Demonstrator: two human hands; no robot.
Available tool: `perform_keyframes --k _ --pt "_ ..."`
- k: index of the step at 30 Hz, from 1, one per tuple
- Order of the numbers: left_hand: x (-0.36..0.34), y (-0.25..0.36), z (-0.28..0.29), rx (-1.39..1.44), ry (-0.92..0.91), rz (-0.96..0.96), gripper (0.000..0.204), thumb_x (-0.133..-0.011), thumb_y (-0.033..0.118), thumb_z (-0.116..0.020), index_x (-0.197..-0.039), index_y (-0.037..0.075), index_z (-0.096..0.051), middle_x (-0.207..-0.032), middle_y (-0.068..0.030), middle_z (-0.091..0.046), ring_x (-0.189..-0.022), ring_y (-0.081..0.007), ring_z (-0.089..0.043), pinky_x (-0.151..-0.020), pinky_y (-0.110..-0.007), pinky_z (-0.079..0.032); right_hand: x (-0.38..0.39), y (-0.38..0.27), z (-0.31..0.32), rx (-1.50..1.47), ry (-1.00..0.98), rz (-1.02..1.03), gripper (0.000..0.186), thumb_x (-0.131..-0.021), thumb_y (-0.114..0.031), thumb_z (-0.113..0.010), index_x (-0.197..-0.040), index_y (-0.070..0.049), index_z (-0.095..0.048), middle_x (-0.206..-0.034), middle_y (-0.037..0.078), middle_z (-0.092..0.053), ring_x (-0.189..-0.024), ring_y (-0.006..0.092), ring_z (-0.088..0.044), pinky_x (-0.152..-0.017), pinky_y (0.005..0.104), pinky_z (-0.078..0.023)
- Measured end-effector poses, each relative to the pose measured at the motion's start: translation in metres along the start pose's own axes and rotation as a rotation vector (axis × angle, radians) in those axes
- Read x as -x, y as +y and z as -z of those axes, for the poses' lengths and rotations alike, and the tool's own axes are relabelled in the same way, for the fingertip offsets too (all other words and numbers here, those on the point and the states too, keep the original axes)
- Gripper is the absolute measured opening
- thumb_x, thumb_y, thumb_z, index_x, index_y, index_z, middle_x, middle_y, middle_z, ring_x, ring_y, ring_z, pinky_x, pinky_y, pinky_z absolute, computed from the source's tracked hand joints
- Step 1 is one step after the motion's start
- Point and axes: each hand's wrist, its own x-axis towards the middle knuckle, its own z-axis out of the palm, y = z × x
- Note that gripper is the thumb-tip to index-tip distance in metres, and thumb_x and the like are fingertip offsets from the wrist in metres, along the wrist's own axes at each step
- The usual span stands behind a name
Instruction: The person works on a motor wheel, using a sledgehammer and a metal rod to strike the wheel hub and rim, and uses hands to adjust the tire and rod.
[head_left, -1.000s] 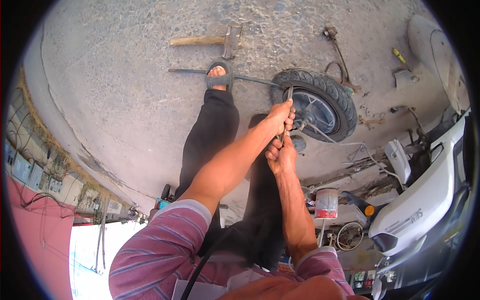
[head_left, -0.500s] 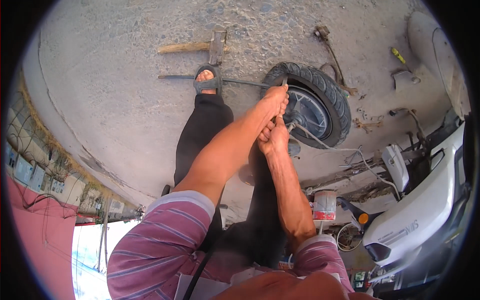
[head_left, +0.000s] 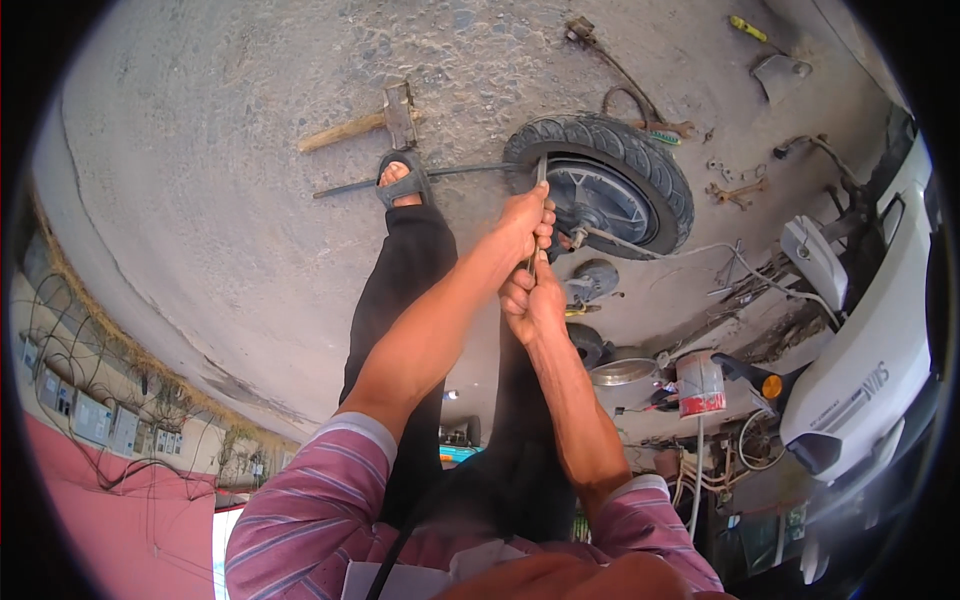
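A wheel with a black treaded tyre [head_left: 672, 180] and a grey spoked rim [head_left: 610, 195] lies ahead, right of centre. My left hand [head_left: 526, 222] is closed around a metal tyre lever [head_left: 542, 172], whose far end reaches the tyre's near-left bead. Closer to me, my right hand [head_left: 533, 302] grips the same lever's lower end. A second long bar [head_left: 345, 188] runs under my sandalled left foot [head_left: 403, 182] to the tyre's left side, where its end is hidden.
A wooden-handled sledgehammer [head_left: 400, 115] lies beyond my left foot. Wrenches [head_left: 737, 192] and a yellow-handled tool [head_left: 748, 28] are scattered to the right. A cable [head_left: 700, 248] leads from the hub toward a white motor scooter [head_left: 865, 370]. A red-and-white can [head_left: 700, 385] stands near it.
Both hands have drawn back toward me relative to the wheel, still on the lever, and more of it shows. The whole view has shifted, revealing more beside my right leg.
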Motion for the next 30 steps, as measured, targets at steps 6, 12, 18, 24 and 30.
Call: perform_keyframes --k 6,12,18,24,30 --pt "0.067 -0.044 -0.078 -0.131 -0.123 0.003 0.035 -0.106 0.04 -0.052 -0.096 0.006 -0.052 -0.069 0.0007 -0.046 -0.049 -0.0097 -0.034 -0.044 -0.03 -0.031 0.088 -0.031 0.04 -0.125 0.009 0.092 0.022 -0.113 -0.039 -0.033 -0.108 -0.022 -0.046 -0.066 -0.007 -0.031 -0.049 0.0074 -0.027 -0.045 0.0239 -0.024" --pt "0.06 -0.046 -0.122 -0.196 -0.013 0.0 0.036 -0.106 0.039 -0.052 -0.095 0.006 -0.053 -0.069 0.0002 -0.046 -0.049 -0.0097 -0.033 -0.044 -0.03 -0.03 0.091 -0.072 0.048 -0.223 -0.031 0.049 0.023 -0.113 -0.038 -0.032 -0.11 -0.024 -0.049 -0.067 -0.007 -0.035 -0.047 0.0072 -0.029 -0.042 0.0232 -0.024" --pt "0.028 -0.021 -0.14 -0.379 0.044 -0.094 0.036 -0.106 0.04 -0.052 -0.089 0.008 -0.053 -0.065 0.0006 -0.045 -0.046 -0.0099 -0.033 -0.042 -0.03 -0.031 0.059 -0.088 0.04 -0.248 -0.11 0.067 0.024 -0.113 -0.037 -0.035 -0.105 -0.016 -0.044 -0.067 -0.004 -0.037 -0.046 0.0079 -0.027 -0.041 0.0251 -0.023" --pt "0.036 -0.031 -0.149 -0.459 0.065 -0.098 0.037 -0.106 0.041 -0.051 -0.09 0.007 -0.052 -0.064 0.0013 -0.043 -0.046 -0.0093 -0.033 -0.042 -0.031 -0.03 0.063 -0.082 0.052 -0.332 -0.174 0.089 0.025 -0.113 -0.038 -0.035 -0.103 -0.017 -0.045 -0.066 -0.005 -0.038 -0.046 0.0084 -0.029 -0.042 0.0254 -0.024" --pt "0.066 -0.103 -0.127 -0.485 -0.043 -0.05 0.039 -0.106 0.042 -0.051 -0.098 0.004 -0.054 -0.072 -0.0033 -0.052 -0.052 -0.0154 -0.047 -0.049 -0.036 -0.043 0.113 -0.041 0.121 -0.248 -0.079 0.119 0.028 -0.112 -0.036 -0.037 -0.118 -0.013 -0.052 -0.067 -0.005 -0.036 -0.048 0.0075 -0.028 -0.045 0.0249 -0.024"
